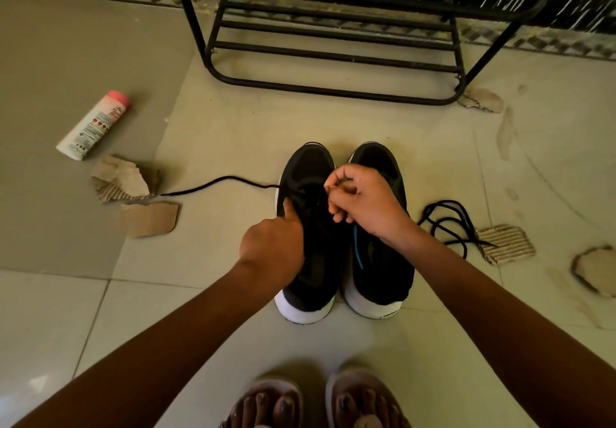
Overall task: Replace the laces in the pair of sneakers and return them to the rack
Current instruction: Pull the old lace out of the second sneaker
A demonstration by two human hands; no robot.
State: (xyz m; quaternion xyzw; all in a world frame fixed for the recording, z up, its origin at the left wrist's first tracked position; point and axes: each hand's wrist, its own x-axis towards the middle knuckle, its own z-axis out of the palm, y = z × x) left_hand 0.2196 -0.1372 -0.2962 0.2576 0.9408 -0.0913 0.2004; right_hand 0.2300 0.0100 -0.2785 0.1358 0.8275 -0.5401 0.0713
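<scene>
Two black sneakers with white soles stand side by side on the tiled floor, toes pointing away from me. My left hand grips the side of the left sneaker, thumb pressed by the eyelets. Over that shoe's tongue, my right hand pinches a black lace whose free end trails left across the floor. The right sneaker shows a blue stripe. Another black lace lies coiled on the floor to the right. The black metal shoe rack stands just beyond the shoes.
A white spray can with a pink cap lies at the left. Torn cardboard scraps lie left of the shoes, more cardboard at the right. My sandalled feet are at the bottom edge.
</scene>
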